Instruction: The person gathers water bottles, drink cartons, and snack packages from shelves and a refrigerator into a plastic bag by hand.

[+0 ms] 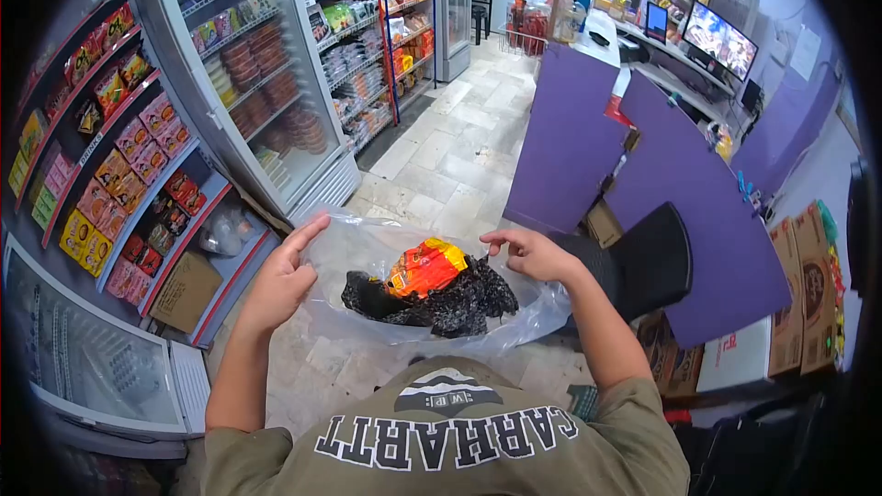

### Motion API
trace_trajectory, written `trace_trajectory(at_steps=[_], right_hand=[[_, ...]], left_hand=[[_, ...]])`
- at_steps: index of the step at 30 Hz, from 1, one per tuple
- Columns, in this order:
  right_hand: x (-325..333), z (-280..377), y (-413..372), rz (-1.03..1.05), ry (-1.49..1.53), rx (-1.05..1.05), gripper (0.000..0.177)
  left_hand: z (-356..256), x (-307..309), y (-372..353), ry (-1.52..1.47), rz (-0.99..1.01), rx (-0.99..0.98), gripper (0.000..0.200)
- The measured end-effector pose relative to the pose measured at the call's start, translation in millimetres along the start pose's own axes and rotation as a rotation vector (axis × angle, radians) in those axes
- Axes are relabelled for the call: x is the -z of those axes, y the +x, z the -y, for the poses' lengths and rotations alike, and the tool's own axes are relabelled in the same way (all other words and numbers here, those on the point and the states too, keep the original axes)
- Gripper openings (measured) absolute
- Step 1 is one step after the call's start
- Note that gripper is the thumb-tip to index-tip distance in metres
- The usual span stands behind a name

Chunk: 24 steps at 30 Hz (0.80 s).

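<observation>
A large clear plastic bag [358,237] is spread wide between my hands in front of my body. Its left rim is gripped by my left hand [285,277], index finger stretched along the edge and the other fingers curled. On the opposite side, my right hand [535,254] pinches the bag's rim, with the thin film hard to see at the fingertips. Inside the bag lie a crumpled red, orange and yellow wrapper [427,268] and shiny black crinkled plastic [473,301]. Neither hand touches these contents.
Snack shelves [119,165] and a glass-door fridge [257,73] line the left, with a low glass freezer [87,340] nearer me. A purple counter [570,138], a black chair [643,262] and cardboard boxes [795,289] stand on the right. The tiled floor [441,152] runs ahead.
</observation>
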State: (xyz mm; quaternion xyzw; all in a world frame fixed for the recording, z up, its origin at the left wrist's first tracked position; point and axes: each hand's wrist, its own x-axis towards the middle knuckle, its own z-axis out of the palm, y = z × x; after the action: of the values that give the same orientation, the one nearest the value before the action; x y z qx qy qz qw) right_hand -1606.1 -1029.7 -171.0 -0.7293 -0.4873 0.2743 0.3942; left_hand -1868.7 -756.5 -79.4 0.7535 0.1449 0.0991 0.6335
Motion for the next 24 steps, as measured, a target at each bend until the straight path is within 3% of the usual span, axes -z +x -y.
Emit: trace_trajectory(at_steps=[5,7,8,11,13,15,17,20,22,24], right_hand=[[66,11,71,0.022,-0.369,0.03,0.047],[99,-1,93,-0.22,-0.235,0.012,0.044],[115,-13,101,-0.395,-0.326,0.206,0.04],[183,-28,127,-0.645,-0.153,-0.02,0.034],[236,-68,144,-0.785,0.075,0.109,0.027],[287,-81,153,-0.912,0.023,-0.019,0.03],[345,-107,169,-0.994,-0.118,-0.056,0.038],[428,-136,205,-1.168,-0.085,-0.165,0.061],[484,-167,234,-1.283,-0.121,-0.218,0.072],[527,-207,265,-1.381,-0.163,-0.222,0.083]], left_hand=[[17,-1,91,0.092,0.04,-0.091,0.064],[17,0,128,0.003,0.039,-0.073,0.065],[18,4,144,-0.029,0.08,-0.02,0.064],[11,5,205,-0.046,0.157,0.039,0.063],[7,0,236,-0.023,0.191,0.065,0.063],[2,-8,264,0.137,0.176,-0.067,0.062],[1,-12,287,0.092,0.182,-0.062,0.062],[7,-18,313,0.123,0.139,-0.086,0.062],[10,-18,332,0.154,0.04,-0.246,0.062],[1,-20,345,0.113,-0.025,-0.201,0.063]])
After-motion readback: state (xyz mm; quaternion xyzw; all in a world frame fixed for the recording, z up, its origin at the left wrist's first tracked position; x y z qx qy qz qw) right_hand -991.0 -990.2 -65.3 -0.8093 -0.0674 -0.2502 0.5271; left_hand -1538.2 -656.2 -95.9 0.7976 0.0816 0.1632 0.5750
